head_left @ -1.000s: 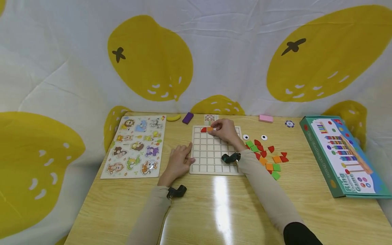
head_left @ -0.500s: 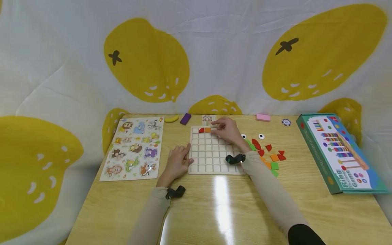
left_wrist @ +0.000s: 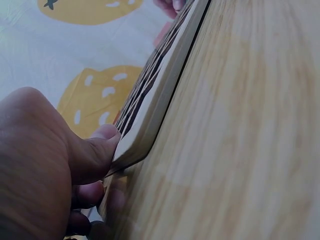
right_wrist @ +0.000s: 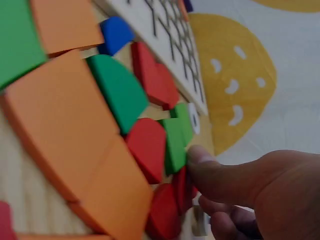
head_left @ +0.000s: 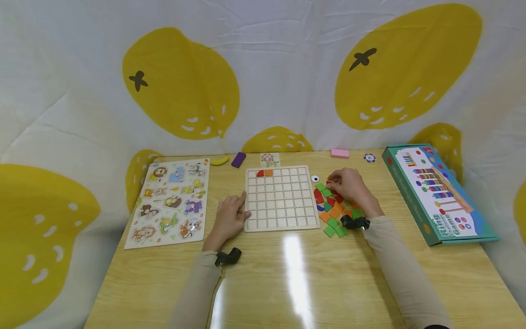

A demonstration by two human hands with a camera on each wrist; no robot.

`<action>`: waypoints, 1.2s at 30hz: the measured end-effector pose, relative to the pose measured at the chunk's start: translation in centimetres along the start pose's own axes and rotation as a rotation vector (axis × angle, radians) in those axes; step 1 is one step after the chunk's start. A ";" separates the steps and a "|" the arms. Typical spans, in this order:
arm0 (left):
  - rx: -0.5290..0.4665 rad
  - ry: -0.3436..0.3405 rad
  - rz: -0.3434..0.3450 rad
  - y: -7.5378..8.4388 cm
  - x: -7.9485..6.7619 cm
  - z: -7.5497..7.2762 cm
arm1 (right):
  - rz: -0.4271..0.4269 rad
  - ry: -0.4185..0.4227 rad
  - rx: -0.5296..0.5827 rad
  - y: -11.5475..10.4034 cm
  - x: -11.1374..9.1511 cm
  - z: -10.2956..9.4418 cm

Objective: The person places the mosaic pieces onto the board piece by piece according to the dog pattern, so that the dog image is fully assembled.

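A square wooden grid board lies on the table, with a red quarter-circle piece and an orange square side by side in its top row. My left hand rests at the board's left side. In the left wrist view its thumb touches the board's edge near a corner. My right hand is over the loose pieces right of the board, thumb and fingertips pinching a red piece. Close by lie green squares, red pieces and larger orange ones.
An animal puzzle board lies to the left. Along the back are a yellow banana-shaped piece, a purple block, a pattern card, a pink block and a round chip. A game box stands at the right.
My right hand has left the orange square in the board's top row and moved right to the loose pieces. The left hand keeps its place at the board. The head view has shifted.
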State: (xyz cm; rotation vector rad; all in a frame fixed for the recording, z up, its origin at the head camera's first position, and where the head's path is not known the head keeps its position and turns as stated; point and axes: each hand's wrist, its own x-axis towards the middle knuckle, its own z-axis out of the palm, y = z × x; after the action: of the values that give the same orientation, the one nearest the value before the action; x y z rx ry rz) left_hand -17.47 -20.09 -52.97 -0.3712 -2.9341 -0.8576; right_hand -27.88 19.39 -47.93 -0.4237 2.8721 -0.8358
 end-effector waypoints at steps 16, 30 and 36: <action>-0.014 -0.006 0.001 -0.1 0.0 -0.1 | -0.088 0.162 0.244 -1.1 1.8 0.5; -0.005 0.016 0.000 -0.5 0.0 0.1 | -0.098 0.175 0.489 -7.4 7.6 6.6; 0.009 0.013 0.005 -0.4 0.1 0.2 | -0.177 0.141 0.262 -9.2 8.6 8.9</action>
State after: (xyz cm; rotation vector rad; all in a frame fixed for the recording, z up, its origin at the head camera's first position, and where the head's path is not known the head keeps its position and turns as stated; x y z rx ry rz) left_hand -17.63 -20.32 -53.36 -0.3703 -2.9232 -0.8435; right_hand -32.21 4.93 -50.72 -0.6149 2.8226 -1.3010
